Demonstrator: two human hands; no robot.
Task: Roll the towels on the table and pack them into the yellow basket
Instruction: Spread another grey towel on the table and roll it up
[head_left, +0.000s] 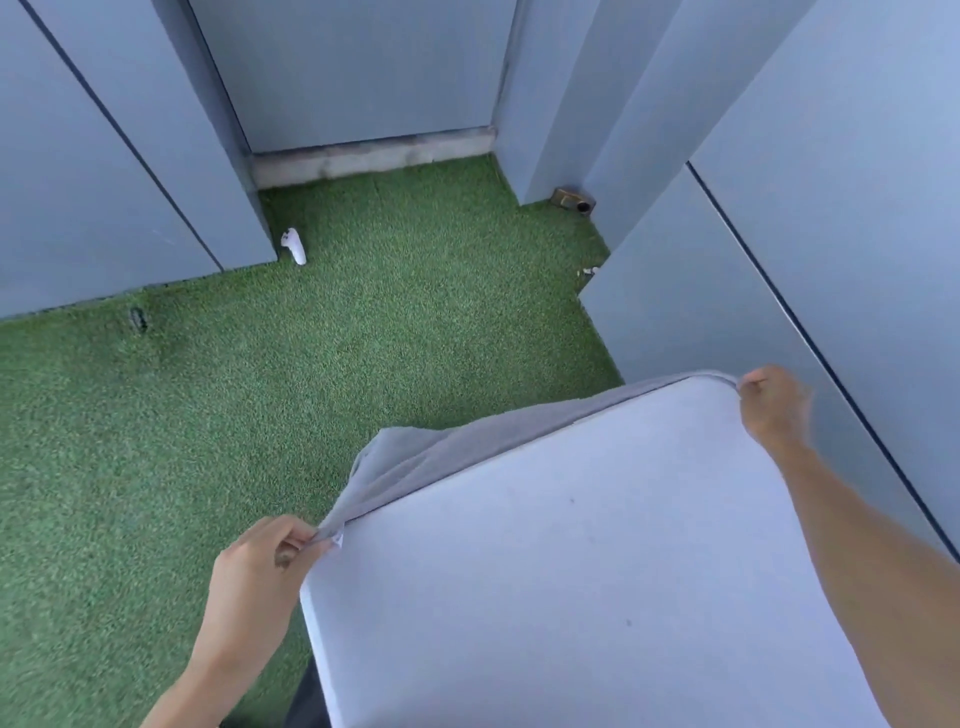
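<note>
Green turf (363, 338) surrounds the white table (597, 571); left hand (260, 566) and right hand (771, 402) each pinch a corner of the grey towel (441, 452), which hangs off the far edge and could slide onto the turf.

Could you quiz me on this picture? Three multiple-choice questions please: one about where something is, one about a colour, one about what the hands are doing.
1. Where does the grey towel hang?
A. over the table's far edge
B. on the grass
C. in a basket

2. What colour is the floor?
A. brown
B. green
C. red

3. How is the towel held?
A. by neither hand
B. left only
C. both hands pinch a corner

Answers:
1 A, it drapes off the white table.
2 B, green turf.
3 C, left hand and right hand each grip one.
</note>
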